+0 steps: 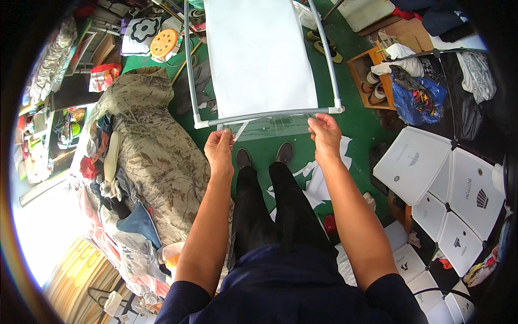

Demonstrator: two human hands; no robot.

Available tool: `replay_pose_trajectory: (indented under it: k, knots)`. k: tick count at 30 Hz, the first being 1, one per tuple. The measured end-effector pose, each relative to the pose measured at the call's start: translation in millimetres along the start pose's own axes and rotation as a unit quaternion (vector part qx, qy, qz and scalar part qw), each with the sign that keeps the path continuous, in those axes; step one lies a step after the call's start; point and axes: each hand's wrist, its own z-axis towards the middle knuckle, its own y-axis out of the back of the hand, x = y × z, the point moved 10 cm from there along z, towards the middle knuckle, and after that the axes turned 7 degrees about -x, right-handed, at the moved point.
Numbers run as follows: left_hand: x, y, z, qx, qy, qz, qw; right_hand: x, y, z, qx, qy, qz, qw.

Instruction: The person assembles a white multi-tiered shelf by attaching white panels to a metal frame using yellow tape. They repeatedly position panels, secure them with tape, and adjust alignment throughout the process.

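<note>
A grey tube frame [270,114] with white corner joints stands in front of me. Over it lies a white sheet [261,59] that reaches down to the near bar. Below that bar hangs a strip of clear plastic sheet [275,128]. My left hand [219,154] pinches the clear sheet near its left end, and a narrow white strip [242,130] slants beside the fingertips. At the other end my right hand [326,141] has thumb and fingers closed on the clear sheet's edge, just under the bar.
White paper scraps [321,183] lie on the green floor by my shoes [284,153]. To the left is a bulky camouflage cover [162,162] beside piled clothes. On the right stand a wooden shoe box [372,81], a blue plastic bag [418,102] and white cube-storage panels [413,164].
</note>
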Motion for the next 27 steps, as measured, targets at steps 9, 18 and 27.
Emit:
replay_pose_trajectory:
  k: [9, 18, 27]
  knots:
    - [-40.1, -2.2, -46.1, 0.050, -0.070, -0.021, 0.996, -6.8, 25.8, -10.6, 0.065, -0.044, -0.001, 0.997]
    - [-141.0, -65.4, -148.2, 0.189, -0.381, 0.299, 0.854, -30.7, 86.8, -11.6, 0.059, 0.012, -0.228, 0.972]
    - [-135.2, -101.3, -184.5, 0.302, -0.523, 0.406, 0.686, 130.6, -64.8, -190.4, 0.359, 0.479, -0.367, 0.712]
